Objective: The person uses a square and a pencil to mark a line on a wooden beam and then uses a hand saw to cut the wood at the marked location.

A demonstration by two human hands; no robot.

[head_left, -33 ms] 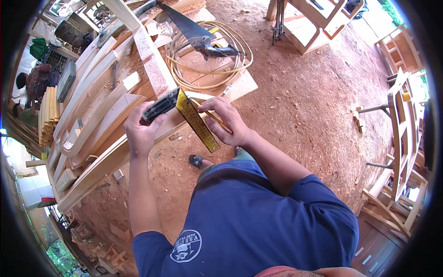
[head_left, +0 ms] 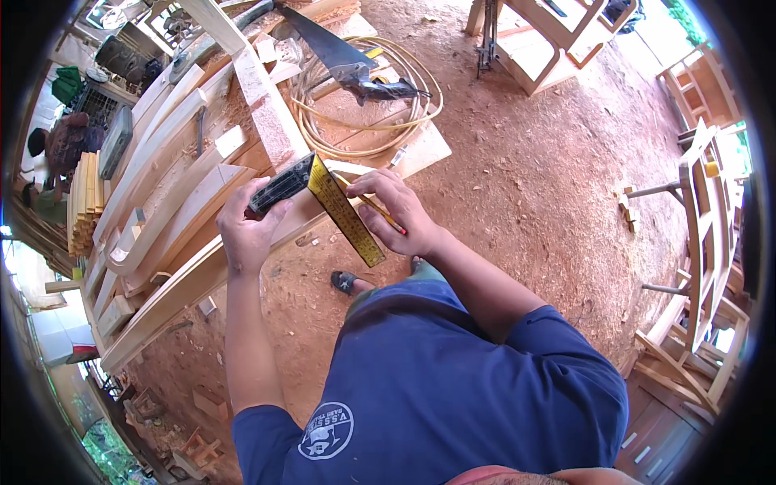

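Observation:
My left hand is closed round the dark handle of a try square, whose yellow marked blade slants down to the right. The square's corner lies at the near end of a long pale wooden beam. Between the fingers of my right hand sits a yellow pencil with a red end. Its tip is close to the blade's edge, partly hidden by my fingers, so I cannot tell whether it touches wood.
A handsaw lies by a coil of yellow hose on the bench. Curved wooden pieces are stacked at left, near another person. A wooden frame stands far right; chair-like frames line the right edge. Shavings cover the floor.
My hands, the try square and the pencil have not visibly moved. The person at the far left has shifted slightly.

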